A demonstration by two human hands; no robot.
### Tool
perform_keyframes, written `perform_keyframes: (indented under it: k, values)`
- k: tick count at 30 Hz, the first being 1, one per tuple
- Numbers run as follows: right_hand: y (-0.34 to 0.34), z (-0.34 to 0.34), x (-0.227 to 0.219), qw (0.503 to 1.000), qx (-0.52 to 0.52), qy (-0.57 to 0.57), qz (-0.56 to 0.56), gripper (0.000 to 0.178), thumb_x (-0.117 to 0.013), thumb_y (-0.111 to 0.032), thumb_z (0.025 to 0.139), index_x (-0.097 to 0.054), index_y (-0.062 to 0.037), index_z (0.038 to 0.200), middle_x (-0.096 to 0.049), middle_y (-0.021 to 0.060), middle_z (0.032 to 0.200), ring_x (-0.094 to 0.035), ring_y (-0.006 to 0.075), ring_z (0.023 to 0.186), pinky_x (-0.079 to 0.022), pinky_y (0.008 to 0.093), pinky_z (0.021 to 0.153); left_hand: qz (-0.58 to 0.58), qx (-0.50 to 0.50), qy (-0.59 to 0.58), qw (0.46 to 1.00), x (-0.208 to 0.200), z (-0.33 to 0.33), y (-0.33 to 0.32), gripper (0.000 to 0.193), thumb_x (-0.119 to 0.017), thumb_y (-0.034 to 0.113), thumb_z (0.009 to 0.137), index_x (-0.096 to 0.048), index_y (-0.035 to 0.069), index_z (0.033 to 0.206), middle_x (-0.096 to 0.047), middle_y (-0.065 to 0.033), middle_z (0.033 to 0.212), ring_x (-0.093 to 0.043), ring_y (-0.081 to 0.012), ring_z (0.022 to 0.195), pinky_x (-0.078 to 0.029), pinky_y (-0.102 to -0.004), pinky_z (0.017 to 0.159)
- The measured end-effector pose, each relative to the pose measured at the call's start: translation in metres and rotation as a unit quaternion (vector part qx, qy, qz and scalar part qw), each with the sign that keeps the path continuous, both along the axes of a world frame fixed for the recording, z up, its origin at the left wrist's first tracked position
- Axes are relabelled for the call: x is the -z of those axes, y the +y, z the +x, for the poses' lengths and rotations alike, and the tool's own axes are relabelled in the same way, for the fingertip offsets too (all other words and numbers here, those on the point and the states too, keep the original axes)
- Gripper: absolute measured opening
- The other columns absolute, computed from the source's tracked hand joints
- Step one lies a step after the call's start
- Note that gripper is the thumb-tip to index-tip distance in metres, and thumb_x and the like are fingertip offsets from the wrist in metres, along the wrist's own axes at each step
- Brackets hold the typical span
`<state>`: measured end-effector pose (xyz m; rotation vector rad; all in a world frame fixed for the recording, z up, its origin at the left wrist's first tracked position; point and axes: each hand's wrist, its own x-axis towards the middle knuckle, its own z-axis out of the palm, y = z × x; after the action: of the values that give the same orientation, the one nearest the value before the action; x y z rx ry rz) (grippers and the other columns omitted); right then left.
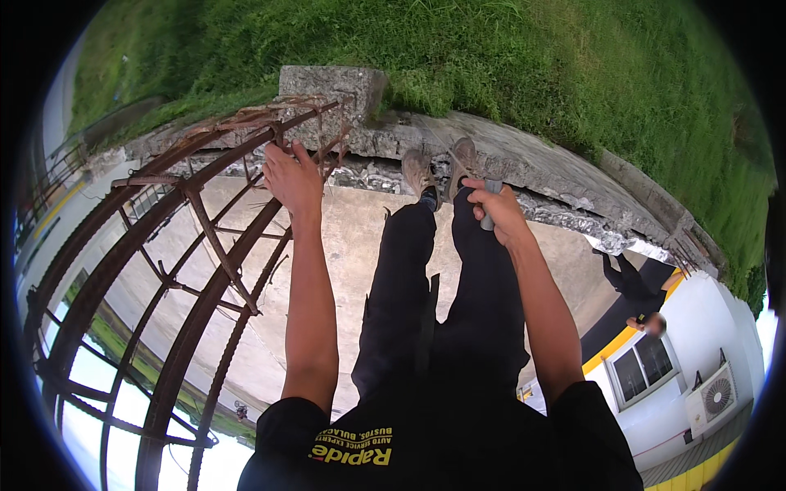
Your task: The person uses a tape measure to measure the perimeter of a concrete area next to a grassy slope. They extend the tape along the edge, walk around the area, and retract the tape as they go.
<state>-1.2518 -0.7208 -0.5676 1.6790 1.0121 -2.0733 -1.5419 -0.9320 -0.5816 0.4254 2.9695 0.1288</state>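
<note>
My left hand is at the top end of a rusty rebar cage, its fingers bent over one of the steel bars and the thumb raised apart. Its fingertips are partly hidden. In my right hand, in front of my right knee, is a short grey cylindrical object, with the fingers wrapped round it. What kind of object it is does not show. Both my shoes are at the broken edge of a rough concrete ledge, between the two hands.
A concrete block stands beside the cage top. Beyond the ledge grows green grass. A beige concrete surface lies below the ledge. Rightward are another person, a white building and an air-conditioner unit. Thin rods stick out nearby.
</note>
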Motion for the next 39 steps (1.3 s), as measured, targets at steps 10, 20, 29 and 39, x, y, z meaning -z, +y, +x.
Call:
perform_keyframes:
  k: [10, 20, 29, 39]
  values:
    - [-0.028, -0.042, 0.132, 0.946, 0.191, 0.102, -0.240, 0.075, -0.066, -0.071, 0.092, -0.055, -0.0022, 0.120, -0.058, 0.0114, 0.096, -0.058, 0.0201, 0.071, -0.050, 0.0334, 0.067, -0.015, -0.026, 0.131, 0.991, 0.026, -0.001, 0.005, 0.028, -0.064, 0.029, 0.102, -0.051, 0.004, 0.098, -0.063, -0.0120, 0.084, -0.066, -0.0345, 0.079, -0.050, -0.0514, 0.064]
    - [-0.025, -0.026, 0.258, 0.888, 0.183, 0.045, -0.418, 0.039, -0.048, -0.030, 0.106, -0.060, 0.0063, 0.115, -0.057, 0.0073, 0.077, -0.057, 0.0192, 0.066, -0.049, 0.0364, 0.062, -0.084, -0.050, 0.215, 0.972, 0.043, -0.001, 0.001, 0.026, -0.067, 0.028, 0.095, -0.052, 0.007, 0.094, -0.062, -0.0066, 0.076, -0.064, -0.0320, 0.067, -0.047, -0.0508, 0.061]
    - [-0.026, -0.086, 0.348, 0.930, 0.066, 0.013, -0.362, 0.042, -0.037, -0.031, 0.106, -0.064, 0.0009, 0.102, -0.059, 0.0062, 0.076, -0.057, 0.0187, 0.063, -0.051, 0.0423, 0.066, -0.114, -0.031, 0.298, 0.947, 0.056, -0.008, -0.010, 0.031, -0.072, 0.034, 0.094, -0.060, 0.006, 0.098, -0.064, -0.0032, 0.077, -0.064, -0.0220, 0.068, -0.048, -0.0444, 0.067]
    - [-0.031, -0.147, 0.489, 0.896, 0.235, 0.039, -0.375, 0.035, -0.037, -0.031, 0.105, -0.055, -0.0059, 0.089, -0.058, 0.0101, 0.074, -0.057, 0.0231, 0.061, -0.047, 0.0434, 0.058, -0.068, -0.092, 0.400, 0.909, 0.059, -0.017, -0.038, 0.056, -0.070, 0.057, 0.095, -0.071, 0.007, 0.122, -0.072, -0.0122, 0.117, -0.067, -0.0299, 0.113, -0.052, -0.0478, 0.100]
